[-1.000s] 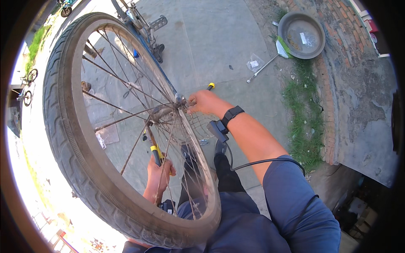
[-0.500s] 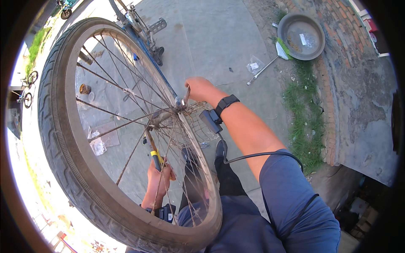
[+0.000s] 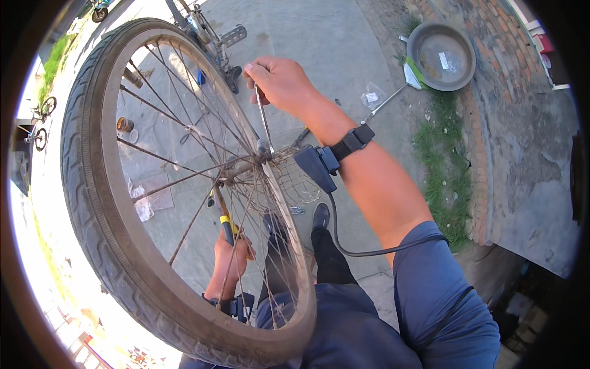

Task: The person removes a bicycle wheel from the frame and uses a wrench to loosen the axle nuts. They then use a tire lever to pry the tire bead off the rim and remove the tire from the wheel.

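Note:
A bicycle wheel with a worn, dusty tyre (image 3: 92, 184) stands large on the left, spokes running to its hub (image 3: 236, 170). My right hand (image 3: 281, 83) is closed on the upper end of a slim metal wrench (image 3: 264, 120). The wrench's lower end meets the axle nut (image 3: 264, 149) on the wheel's near right side. Seen through the spokes, my left hand (image 3: 231, 257) grips a tool with yellow-and-dark handles, apparently pliers (image 3: 227, 226). The tool's head reaches up to the hub's other side, where spokes partly hide it.
Beyond the wheel are the bicycle's pedal (image 3: 233, 35) and frame. A wire basket (image 3: 301, 184) lies below the axle. At the upper right are a grey basin (image 3: 424, 74), a broom (image 3: 390, 103) and a plastic bag (image 3: 372, 96). A small tin (image 3: 125, 125) sits behind the spokes.
My right hand has swung up and away from the axle, and the wrench now shows at length, upright on the nut. The left hand has stayed nearly still, gripping its tool.

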A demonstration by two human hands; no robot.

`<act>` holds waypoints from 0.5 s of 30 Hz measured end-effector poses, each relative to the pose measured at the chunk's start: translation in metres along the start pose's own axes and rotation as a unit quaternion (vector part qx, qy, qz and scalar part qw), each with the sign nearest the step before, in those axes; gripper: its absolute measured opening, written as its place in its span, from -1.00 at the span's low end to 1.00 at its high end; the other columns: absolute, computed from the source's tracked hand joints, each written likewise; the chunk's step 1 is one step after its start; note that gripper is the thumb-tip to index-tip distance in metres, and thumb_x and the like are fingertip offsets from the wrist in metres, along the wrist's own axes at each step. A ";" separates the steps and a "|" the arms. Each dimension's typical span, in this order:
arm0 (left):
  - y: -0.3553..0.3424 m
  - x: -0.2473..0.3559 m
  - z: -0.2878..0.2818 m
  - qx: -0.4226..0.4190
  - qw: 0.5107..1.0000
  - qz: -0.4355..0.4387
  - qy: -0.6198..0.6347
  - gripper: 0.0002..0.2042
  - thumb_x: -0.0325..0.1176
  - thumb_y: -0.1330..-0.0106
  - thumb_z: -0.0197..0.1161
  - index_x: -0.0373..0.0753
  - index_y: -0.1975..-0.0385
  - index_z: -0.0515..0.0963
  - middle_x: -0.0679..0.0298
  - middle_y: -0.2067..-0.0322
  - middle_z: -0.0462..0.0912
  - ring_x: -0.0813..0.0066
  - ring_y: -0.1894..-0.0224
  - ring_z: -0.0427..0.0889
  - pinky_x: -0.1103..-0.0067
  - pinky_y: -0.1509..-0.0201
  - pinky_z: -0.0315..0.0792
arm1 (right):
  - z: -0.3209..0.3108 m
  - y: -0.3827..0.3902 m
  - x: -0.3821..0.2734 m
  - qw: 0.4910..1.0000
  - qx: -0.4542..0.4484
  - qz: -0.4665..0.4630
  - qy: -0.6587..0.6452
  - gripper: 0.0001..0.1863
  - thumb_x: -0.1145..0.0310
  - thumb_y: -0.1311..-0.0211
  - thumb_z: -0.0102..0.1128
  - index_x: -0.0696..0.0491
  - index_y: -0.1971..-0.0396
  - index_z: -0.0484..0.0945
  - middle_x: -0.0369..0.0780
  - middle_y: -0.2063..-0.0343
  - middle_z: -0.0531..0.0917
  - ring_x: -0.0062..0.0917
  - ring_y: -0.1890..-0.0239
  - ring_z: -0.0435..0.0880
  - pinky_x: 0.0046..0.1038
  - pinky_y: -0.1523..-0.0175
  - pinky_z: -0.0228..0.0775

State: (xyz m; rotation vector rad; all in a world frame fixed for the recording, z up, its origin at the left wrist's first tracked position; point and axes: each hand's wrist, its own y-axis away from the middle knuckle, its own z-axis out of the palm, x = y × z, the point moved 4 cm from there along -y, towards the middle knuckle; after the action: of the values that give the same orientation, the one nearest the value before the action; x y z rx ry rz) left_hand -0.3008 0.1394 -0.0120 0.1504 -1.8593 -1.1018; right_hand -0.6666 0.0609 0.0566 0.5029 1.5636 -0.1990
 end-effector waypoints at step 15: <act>0.006 0.017 0.007 0.022 1.000 -0.018 0.009 -0.70 -0.54 -0.27 0.07 -0.44 -0.01 0.40 0.17 0.54 0.56 0.37 0.58 0.62 0.47 0.50 0.51 | 0.018 0.217 0.066 0.997 0.037 -0.008 -0.064 -0.56 0.24 -0.60 0.03 0.19 -0.29 0.51 -0.23 0.05 0.66 -0.54 0.11 0.70 -0.53 0.18 0.54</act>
State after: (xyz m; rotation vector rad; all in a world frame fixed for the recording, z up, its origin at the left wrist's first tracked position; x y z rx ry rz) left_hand -0.3135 0.1387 0.0025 0.2187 -1.8713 -1.0809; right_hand -0.5553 0.2580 0.0293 0.5258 1.4393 -0.2978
